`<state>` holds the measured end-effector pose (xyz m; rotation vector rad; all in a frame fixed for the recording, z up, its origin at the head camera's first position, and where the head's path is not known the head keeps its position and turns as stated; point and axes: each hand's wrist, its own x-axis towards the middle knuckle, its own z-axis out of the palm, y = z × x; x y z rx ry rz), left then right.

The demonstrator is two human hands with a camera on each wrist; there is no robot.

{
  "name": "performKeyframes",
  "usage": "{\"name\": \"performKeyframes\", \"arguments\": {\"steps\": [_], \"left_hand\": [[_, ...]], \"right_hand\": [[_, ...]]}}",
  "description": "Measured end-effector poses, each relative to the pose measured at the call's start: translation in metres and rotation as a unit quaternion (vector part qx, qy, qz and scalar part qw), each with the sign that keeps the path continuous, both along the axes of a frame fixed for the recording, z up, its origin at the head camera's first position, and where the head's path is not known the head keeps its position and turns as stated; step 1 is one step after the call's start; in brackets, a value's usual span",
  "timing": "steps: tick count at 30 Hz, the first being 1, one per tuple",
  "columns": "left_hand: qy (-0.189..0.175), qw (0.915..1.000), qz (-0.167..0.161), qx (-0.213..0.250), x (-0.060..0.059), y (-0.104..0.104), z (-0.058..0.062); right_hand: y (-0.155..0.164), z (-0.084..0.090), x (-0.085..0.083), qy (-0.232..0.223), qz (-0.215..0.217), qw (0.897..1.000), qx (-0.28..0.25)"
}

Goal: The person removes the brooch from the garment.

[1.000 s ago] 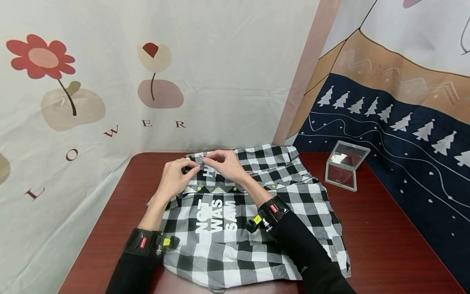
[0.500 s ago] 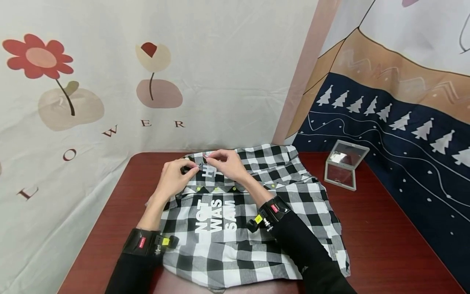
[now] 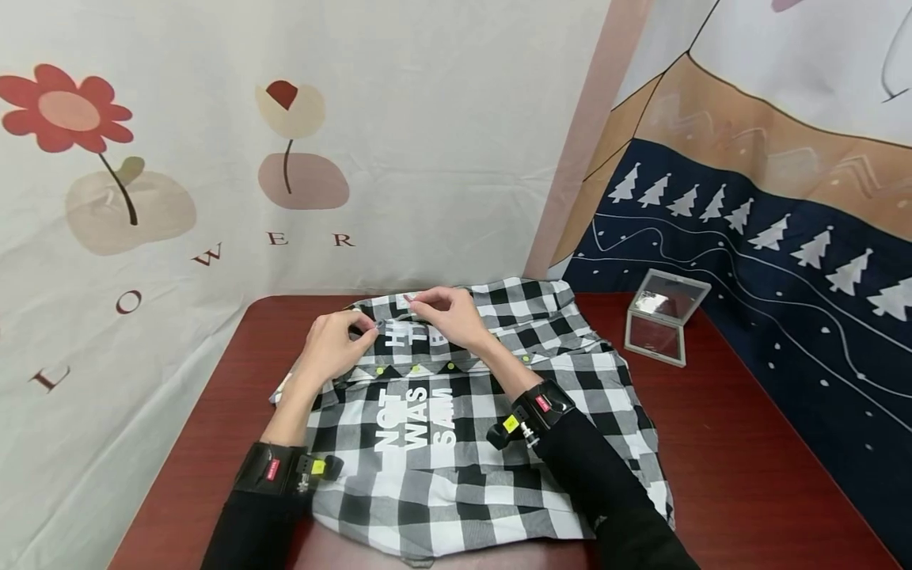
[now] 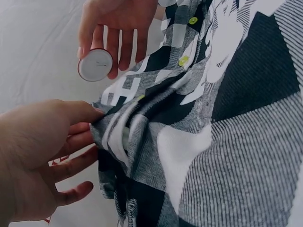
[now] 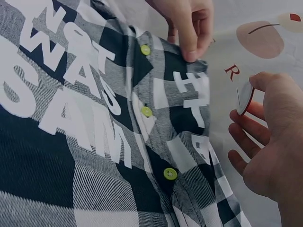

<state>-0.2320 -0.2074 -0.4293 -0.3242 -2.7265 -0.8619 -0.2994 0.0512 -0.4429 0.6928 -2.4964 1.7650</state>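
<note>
**Hands at the Shirt Collar Edge: Visibility and Clearance**

The checked shirt lay flat on the counter, printed side up, its far edge near the counter's back rim. The left hand pinched a fold of shirt fabric at that far edge between thumb and fingers; the left wrist view showed the cloth bunched into ridges at the fingertips. The right hand held a small white disc with a red rim between thumb and fingers, just above the shirt and apart from the left hand (the head view rendered the disc only as a pale speck).

Hidden or unclear:
- The disc's face showed no legible marking in either wrist view.
- The white lettering was cut off by folds and by the frame.
- The lower shirt hem ran under both sleeves and out of the head view.
- The right wrist view showed the disc edge-on only.

Edges and open room:
- Yellow-green buttons ran in a row just nearer than both hands.
- Bare counter lay to the left of the shirt and, more widely, to the right.
- A small mirrored box, lid raised, stood on the right, well apart from the shirt.
- Printed backdrop cloth closed off the rear and both sides.
</note>
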Motion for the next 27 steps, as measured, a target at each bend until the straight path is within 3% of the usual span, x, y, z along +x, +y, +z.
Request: {"name": "performKeyframes", "arguments": {"steps": [11,20,27], "left_hand": [[-0.005,0.9918,-0.024,-0.125,-0.003,-0.002,-0.001],[-0.023,0.9799,-0.036,-0.195,-0.007,0.001,-0.006],[-0.039,0.9752,-0.041,-0.214,-0.007,0.003,-0.012]], "right_hand": [[0.024,0.007,0.004,-0.008,-0.005,1.000,-0.022],[0.043,0.012,0.011,0.004,0.003,0.999,-0.033],[0.058,0.017,0.018,-0.001,0.007,0.999,-0.043]]}}
